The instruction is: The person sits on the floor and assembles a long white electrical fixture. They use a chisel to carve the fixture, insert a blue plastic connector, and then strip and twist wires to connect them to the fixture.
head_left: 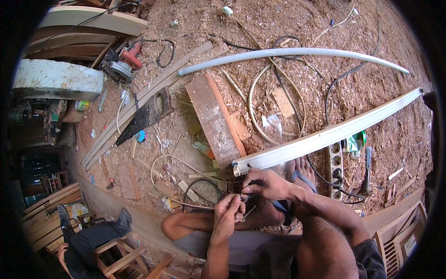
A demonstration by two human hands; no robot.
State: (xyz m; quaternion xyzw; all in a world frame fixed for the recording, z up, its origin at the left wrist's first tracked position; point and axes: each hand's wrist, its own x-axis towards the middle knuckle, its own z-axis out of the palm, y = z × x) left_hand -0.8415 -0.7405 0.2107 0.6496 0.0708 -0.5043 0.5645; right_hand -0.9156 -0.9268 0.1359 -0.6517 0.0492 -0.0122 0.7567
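Observation:
My left hand [227,215] is closed in a pinch, and my right hand [267,184] pinches just above it. Between the fingertips shows what looks like a thin wire, mostly hidden by the fingers. Right beside them is the near end of a long white lamp batten [320,146], which slants up to the right, its left end by a wooden block [216,116]. A pale cable [160,160] and a dark cable [204,181] loop on the floor to the left of my hands. Farther off, a white fluorescent tube [292,52] lies across a wooden plank.
Wood shavings cover the floor. A handsaw [148,114] and a red circular saw [125,63] lie at the left. A socket strip [335,169], a green can [357,140] and a chisel [368,169] are at the right. Another person's legs [95,237] show lower left.

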